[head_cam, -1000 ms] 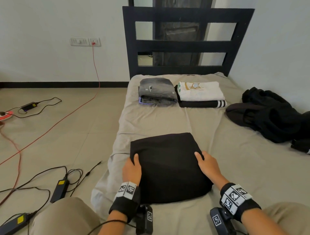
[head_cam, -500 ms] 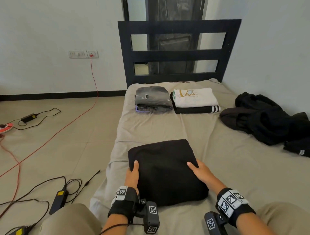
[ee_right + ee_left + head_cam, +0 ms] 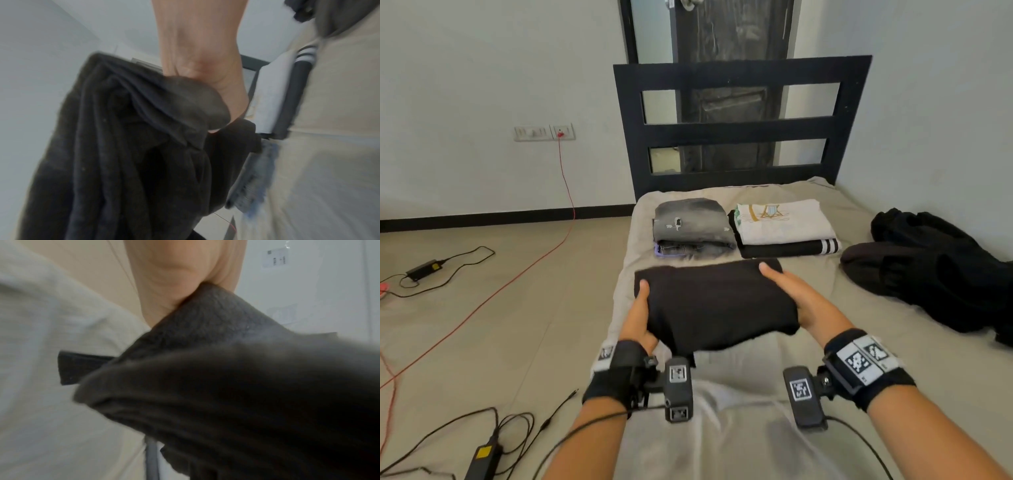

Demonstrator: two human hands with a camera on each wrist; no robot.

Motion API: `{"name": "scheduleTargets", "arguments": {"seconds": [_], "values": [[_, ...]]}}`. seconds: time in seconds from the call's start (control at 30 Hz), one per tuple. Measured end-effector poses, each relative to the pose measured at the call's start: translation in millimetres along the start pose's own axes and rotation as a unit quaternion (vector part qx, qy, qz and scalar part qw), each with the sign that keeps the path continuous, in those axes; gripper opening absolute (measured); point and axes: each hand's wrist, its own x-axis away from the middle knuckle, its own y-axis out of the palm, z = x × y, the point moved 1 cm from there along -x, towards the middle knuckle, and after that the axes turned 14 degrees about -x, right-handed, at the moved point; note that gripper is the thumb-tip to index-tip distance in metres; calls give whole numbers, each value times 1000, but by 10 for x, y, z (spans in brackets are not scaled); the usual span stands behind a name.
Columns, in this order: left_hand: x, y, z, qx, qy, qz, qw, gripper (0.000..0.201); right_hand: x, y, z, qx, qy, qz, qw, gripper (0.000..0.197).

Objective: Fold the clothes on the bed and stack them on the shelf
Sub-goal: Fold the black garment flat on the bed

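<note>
Head view: folded black garment [image 3: 717, 305] lifted clear of the beige-sheeted mattress [image 3: 808, 394], over its middle, clamped from both sides. Left hand [image 3: 637, 317] gripping the left edge, thumb on top, fingers hidden beneath. Right hand [image 3: 799, 298] gripping the right edge, thumb laid along the top, fingers hidden under the cloth. Toward the head end of the mattress, just before the black slatted headboard [image 3: 739, 130], two folded stacks side by side: grey washed denim stack [image 3: 693, 228] on the left, white printed shirt over a black striped piece [image 3: 784, 228] on the right. Unfolded heap of black clothes [image 3: 935, 270] along the right edge. On the tiled floor to the left, red cable [image 3: 517, 274] running up to a wall socket, black power adapters [image 3: 482, 459] with cords.

Left wrist view: blurred; palm [image 3: 180, 272] pressed against the near corner of the black garment [image 3: 236, 386], pale sheet [image 3: 51, 353] behind. Fingers out of sight, so curl not confirmable here.

Right wrist view: blurred; hand [image 3: 201, 53] closed over a bunched fold of the black garment [image 3: 123, 146], which hangs below it. Striped black piece [image 3: 300, 78] and denim [image 3: 252, 178] lying on the beige sheet [image 3: 329, 146] at the right.
</note>
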Motion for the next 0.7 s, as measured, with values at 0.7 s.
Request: {"name": "scheduleTargets", "arguments": {"seconds": [0.7], "values": [[-3769, 140, 1696, -9, 56, 25, 998, 61, -3458, 902, -1224, -16, -95, 13, 995, 48]]}}
